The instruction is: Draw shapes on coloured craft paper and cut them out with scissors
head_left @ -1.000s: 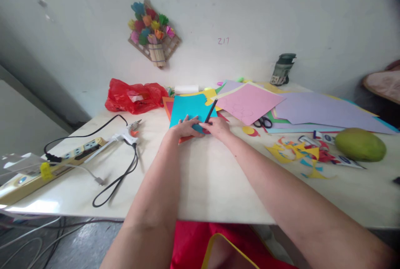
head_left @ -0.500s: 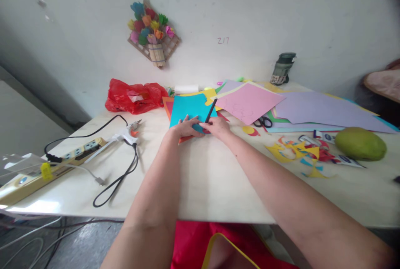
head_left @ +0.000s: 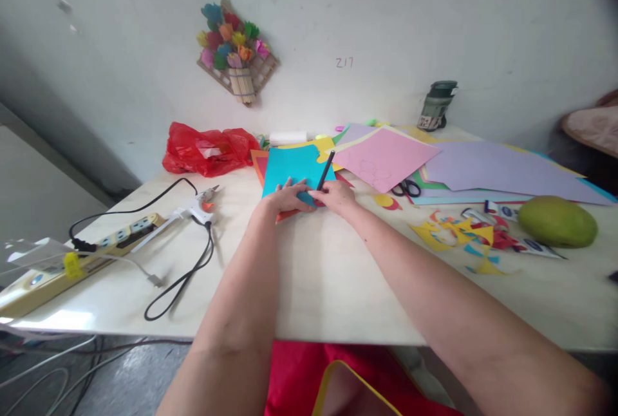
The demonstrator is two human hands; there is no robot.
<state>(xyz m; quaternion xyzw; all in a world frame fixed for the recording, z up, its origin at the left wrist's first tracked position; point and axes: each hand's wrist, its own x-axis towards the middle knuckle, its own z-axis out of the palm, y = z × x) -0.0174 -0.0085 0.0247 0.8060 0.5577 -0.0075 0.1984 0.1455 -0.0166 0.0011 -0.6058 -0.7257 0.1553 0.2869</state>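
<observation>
A sheet of blue paper lies on the table over orange, red and yellow sheets. My left hand rests flat on its lower part with the fingers spread. Close beside it, my right hand is closed around a dark pen, which leans up and to the right. The pen's tip is hidden behind the fingers. Right of the hands lie a small yellow and red paper piece and black-handled scissors, partly beneath a pink sheet with faint drawn outlines.
A glue gun with a black cord and a power strip lie at left. Behind is a red plastic bag. On the right are purple paper, yellow scraps, a green fruit and a bottle.
</observation>
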